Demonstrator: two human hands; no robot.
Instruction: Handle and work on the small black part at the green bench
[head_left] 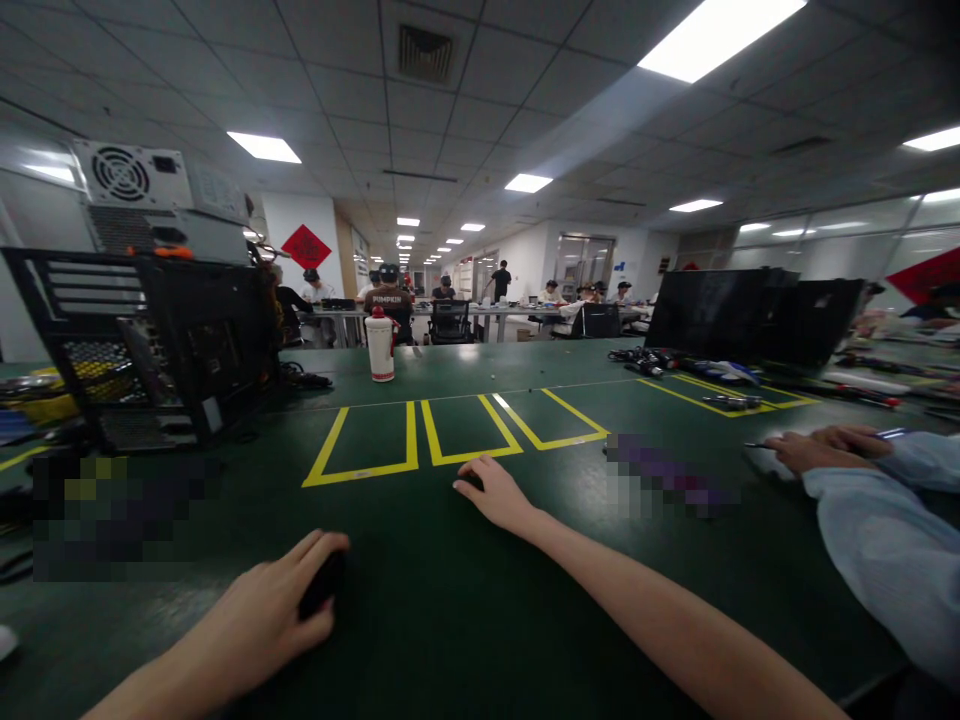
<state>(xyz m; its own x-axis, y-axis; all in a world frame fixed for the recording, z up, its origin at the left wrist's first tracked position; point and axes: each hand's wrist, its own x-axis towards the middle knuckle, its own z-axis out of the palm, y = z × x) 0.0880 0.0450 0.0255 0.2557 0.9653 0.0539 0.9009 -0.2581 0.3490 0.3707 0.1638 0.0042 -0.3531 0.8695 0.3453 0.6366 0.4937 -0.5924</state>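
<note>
My left hand [281,600] is closed around a small black rounded object [324,583], which looks like a computer mouse, low over the green tabletop [420,560]. Its underside is hidden. Farther forward, my right hand [495,490] rests at the near edge of the middle yellow tape outline [484,455]. Its thumb and fingers are apart, and I see nothing between them. Three yellow outlines run side by side beyond my hands.
An open black computer case [142,340] stands at left with a power supply [135,175] on top. A white bottle [381,345] is mid-table. At right are a co-worker's hands [817,450], tools [735,402], cables [645,358] and black monitors [720,310].
</note>
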